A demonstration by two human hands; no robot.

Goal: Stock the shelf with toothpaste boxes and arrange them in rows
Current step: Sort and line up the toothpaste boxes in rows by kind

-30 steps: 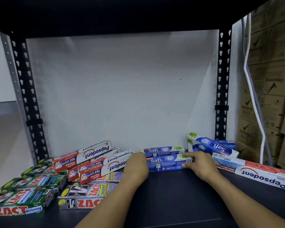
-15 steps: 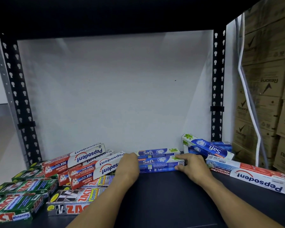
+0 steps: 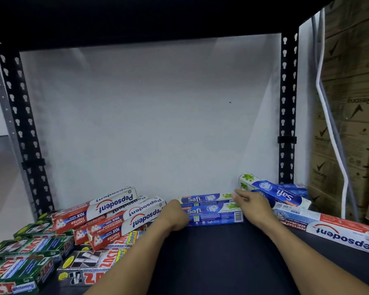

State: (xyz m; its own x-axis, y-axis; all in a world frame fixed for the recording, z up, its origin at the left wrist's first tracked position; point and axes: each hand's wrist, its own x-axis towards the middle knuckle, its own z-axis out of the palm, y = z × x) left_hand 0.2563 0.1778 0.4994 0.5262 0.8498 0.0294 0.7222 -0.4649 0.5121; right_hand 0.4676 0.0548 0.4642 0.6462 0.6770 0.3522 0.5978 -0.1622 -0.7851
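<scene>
Just in front of the front Safi box (image 3: 215,215), a bare stretch of the dark shelf (image 3: 211,262) shows between the two forearms, giving room to draw a box back and re-set it. Forward and left of that box, Zact boxes (image 3: 30,271) crowd the shelf's front edge.

At the box's left end sits the left hand (image 3: 175,216), back upward. Its fingers are hidden, so I cannot tell whether they clamp the end or only butt against it. At the right end the right hand (image 3: 254,206) is spread, with straight fingers whose tips touch the rear Safi box (image 3: 202,198), which lies directly behind and parallel.

The step looks like squaring these two into a row. It would go best by pressing both ends evenly, keeping the long edges touching, and sliding rather than lifting.

Left of the front Safi box, Pepsodent boxes (image 3: 115,213) are heaped at angles. Right of it, a long Pepsodent box (image 3: 339,228) and a tilted Safi box (image 3: 273,191) lie loose beside the right wrist and could easily be knocked. Behind it the white wall (image 3: 147,113) would stop the row.
</scene>
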